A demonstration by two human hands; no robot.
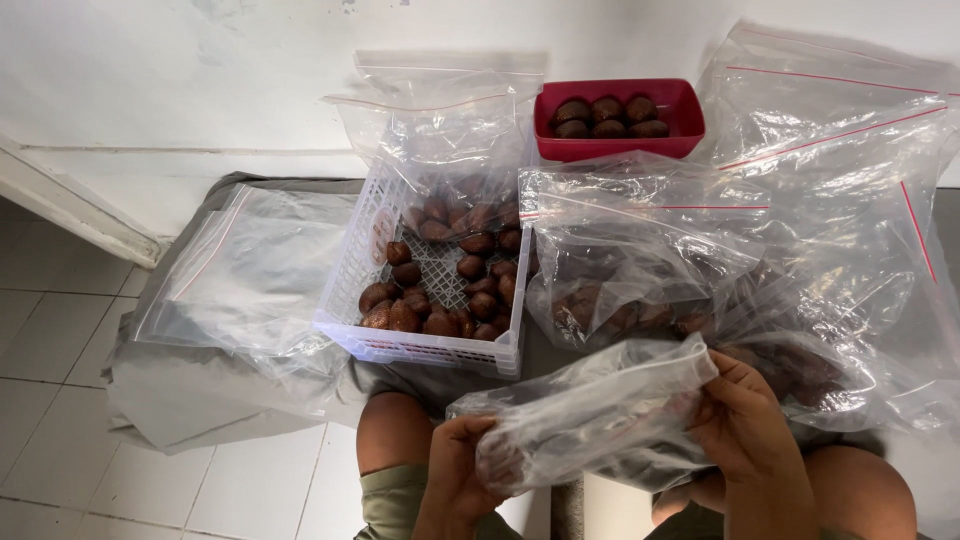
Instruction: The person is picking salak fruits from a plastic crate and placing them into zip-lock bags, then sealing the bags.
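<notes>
Now both hands, left hand [462,470] and right hand [742,425], grip a clear zip bag [590,410] of brown snake fruits at the bottom middle. Filled bags [640,260] lie right; the white basket [400,345] holds more fruits [450,280].

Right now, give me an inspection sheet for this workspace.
Surface: grey cloth on tiled floor.
Job's things: clear bag of brown fruit, held in both hands.
Clutter: white basket and red tub of fruit; filled bags; empty bags.
Grippers: left hand under the bag; right hand at its mouth.
Cables: nothing seen.
Surroundings: white wall.
</notes>
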